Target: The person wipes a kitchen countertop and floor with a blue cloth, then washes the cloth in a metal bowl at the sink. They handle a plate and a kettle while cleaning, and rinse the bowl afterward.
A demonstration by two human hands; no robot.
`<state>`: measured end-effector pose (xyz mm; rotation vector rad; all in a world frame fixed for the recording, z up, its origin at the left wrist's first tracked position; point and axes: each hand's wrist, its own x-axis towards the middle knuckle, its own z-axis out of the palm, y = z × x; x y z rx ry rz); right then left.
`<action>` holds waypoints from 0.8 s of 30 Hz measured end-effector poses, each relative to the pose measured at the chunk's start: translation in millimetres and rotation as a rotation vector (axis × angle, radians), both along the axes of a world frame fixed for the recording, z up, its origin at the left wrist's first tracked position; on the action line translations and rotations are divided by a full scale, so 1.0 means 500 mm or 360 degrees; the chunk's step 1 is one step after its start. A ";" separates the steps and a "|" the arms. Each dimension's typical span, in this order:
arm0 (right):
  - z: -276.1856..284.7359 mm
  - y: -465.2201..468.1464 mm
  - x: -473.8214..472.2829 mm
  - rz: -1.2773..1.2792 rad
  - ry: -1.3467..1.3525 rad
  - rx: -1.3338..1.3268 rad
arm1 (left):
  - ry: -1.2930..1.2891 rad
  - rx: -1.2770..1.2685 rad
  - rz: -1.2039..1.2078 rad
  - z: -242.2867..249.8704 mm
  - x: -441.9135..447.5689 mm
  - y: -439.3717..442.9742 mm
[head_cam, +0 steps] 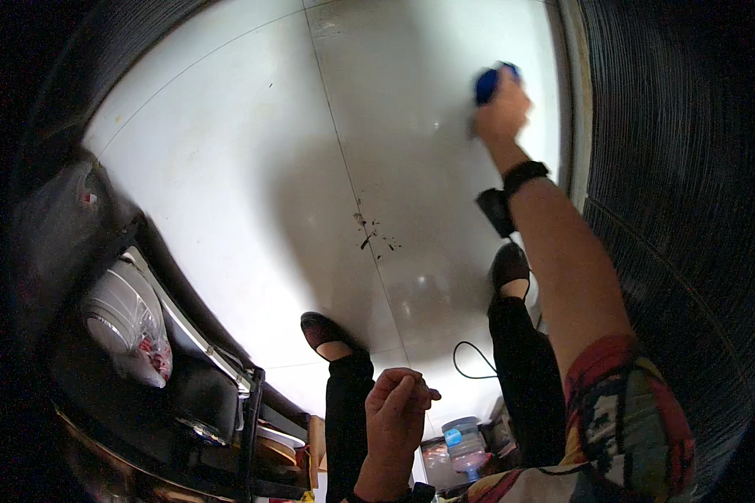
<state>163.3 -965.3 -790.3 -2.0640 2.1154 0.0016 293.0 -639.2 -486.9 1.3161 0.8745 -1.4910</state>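
Observation:
My right hand [503, 110] is stretched out at the upper right, low over the white tiled floor [214, 113], gripping a dark blue object [487, 85] whose kind is blurred. A black band circles that wrist, and a black box-like item [496, 212] hangs beside it. My left hand [401, 399] is at the bottom centre with curled fingers; whether anything small lies between them cannot be told. Dark bits of debris [368, 239] lie scattered along a tile seam between the hands.
My feet in dark shoes [323, 330] stand apart. A black rack [251, 409] at the lower left bears plastic-wrapped containers [116, 314]. A large water bottle [464, 443] lies behind my legs, near a dark cable loop [459, 364]. A dark ridged wall [654, 157] borders the right side.

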 end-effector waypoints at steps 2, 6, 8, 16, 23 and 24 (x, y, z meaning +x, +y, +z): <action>0.020 0.054 0.101 0.0486 -0.0302 -0.0252 | -0.0010 -0.0035 0.0030 0.001 -0.006 -0.006; 0.065 0.183 0.223 0.1228 -0.0375 0.0107 | -0.0073 -0.0109 -0.0020 -0.014 -0.013 -0.011; 0.071 0.199 0.228 0.1197 -0.0862 0.0153 | -0.0109 -0.0131 -0.0138 -0.023 -0.006 -0.006; 0.079 -0.078 -0.080 0.0098 -0.0942 -0.0087 | -0.0099 0.0058 0.0076 -0.010 0.030 0.019; 0.005 -0.221 0.027 0.0161 -0.0279 0.0125 | -0.0023 -0.0121 0.0339 0.017 0.041 -0.014; -0.002 -0.204 0.078 0.0352 -0.0202 -0.0085 | -0.0015 -0.0144 0.0371 0.019 0.037 -0.019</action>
